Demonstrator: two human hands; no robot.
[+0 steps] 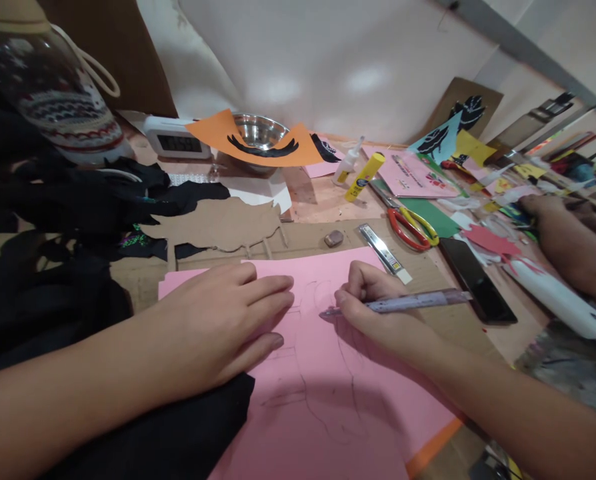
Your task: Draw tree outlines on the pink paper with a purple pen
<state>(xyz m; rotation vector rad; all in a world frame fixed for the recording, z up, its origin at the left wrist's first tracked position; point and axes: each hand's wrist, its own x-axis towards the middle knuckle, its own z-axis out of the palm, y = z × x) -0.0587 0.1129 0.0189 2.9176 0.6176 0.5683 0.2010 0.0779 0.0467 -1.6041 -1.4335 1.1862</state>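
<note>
Left hand (218, 320) lies open and flat on the pink paper (323, 393), right hand (378, 310) beside it grips a pencil (403, 303), tip touching the sheet.

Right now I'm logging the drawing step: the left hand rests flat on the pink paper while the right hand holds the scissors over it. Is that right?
Not quite. The right hand holds a mechanical pencil, tip on the pink paper, not scissors; the scissors lie untouched farther back. The left hand does rest flat on the paper, as the head view shows.
</note>
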